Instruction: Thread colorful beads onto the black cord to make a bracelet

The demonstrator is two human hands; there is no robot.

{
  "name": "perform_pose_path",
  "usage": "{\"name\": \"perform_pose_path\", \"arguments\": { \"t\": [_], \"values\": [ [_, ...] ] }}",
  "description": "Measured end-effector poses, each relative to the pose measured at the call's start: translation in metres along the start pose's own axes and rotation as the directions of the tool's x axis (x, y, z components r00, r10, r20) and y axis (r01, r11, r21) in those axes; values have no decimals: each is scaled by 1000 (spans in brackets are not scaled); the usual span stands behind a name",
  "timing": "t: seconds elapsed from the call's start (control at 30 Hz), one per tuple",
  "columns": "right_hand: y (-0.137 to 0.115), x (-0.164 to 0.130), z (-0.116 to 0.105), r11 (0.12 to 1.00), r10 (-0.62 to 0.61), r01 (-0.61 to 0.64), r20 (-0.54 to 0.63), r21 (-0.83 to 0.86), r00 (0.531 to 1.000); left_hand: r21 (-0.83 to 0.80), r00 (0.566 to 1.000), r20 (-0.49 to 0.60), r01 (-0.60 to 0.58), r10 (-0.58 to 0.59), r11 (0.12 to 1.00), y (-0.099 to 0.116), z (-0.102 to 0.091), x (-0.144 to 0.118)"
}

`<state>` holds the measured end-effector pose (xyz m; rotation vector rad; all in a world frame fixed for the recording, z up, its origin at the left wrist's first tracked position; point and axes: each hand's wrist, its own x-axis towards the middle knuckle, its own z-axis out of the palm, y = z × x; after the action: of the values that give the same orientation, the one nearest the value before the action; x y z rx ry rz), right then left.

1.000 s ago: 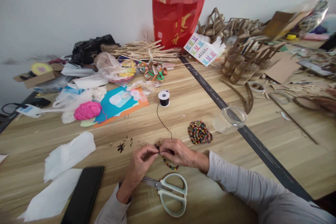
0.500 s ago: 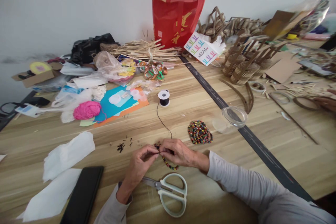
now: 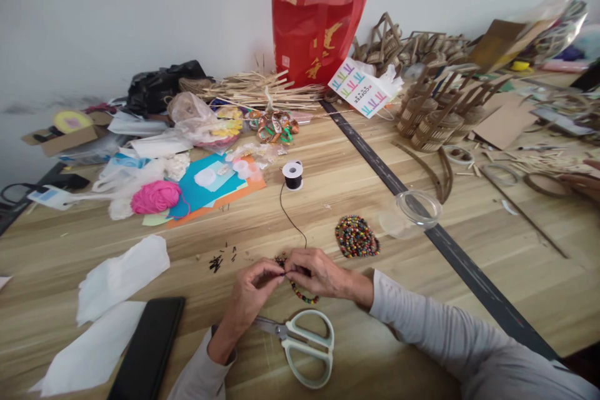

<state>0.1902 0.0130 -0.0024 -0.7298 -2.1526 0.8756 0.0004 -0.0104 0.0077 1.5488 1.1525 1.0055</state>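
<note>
Wooden table (image 3: 356, 350), crowded. At 12 o'clock from our hands stands a black cord spool (image 3: 293, 175); its cord (image 3: 291, 217) runs down toward us into the fingers. Loose bead pile (image 3: 357, 237) lies at 2 o'clock, close by, with a clear plastic lid (image 3: 419, 207) beyond it. Scissors (image 3: 302, 339) lie at 6 o'clock, just under the wrists, blades toward 9. Black phone (image 3: 149, 348) and white tissue (image 3: 122, 276) sit off at 8 to 9 o'clock; tiny dark scraps (image 3: 220, 259) at 10. Nothing lies between the hands and the bead pile.

Against the picture half a second back we note no shift: hands, strand and scissors all sit the same.

Our left hand (image 3: 249, 294) and right hand (image 3: 317, 272) meet fingertip to fingertip, each pinching the cord at the top of the beaded strand (image 3: 304, 295). The strand rests on the table beneath the right hand, curving from the pinch toward 5 o'clock, its long axis running roughly 11 to 5.
</note>
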Motion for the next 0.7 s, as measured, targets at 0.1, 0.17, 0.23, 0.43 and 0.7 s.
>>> {"name": "perform_pose_path", "arguments": {
  "t": [0.1,0.17,0.23,0.43,0.7],
  "values": [
    [0,-1,1,998,38,-37,-16,42,999,-12,1000,7,-26,26,1000,-2,0,0],
    [1,-1,2,996,58,-57,-17,65,998,-21,999,8,-37,37,999,-3,0,0],
    [1,-1,2,996,60,-59,-18,64,998,-24,999,3,-39,40,999,-3,1,0],
    [2,-1,2,1000,27,-27,-6,15,1000,-16,998,-5,-60,60,998,-2,1,1],
    [-1,0,-1,1000,17,-17,5,9,1000,-2,998,-5,-63,63,998,-1,0,1]
  ]
}}
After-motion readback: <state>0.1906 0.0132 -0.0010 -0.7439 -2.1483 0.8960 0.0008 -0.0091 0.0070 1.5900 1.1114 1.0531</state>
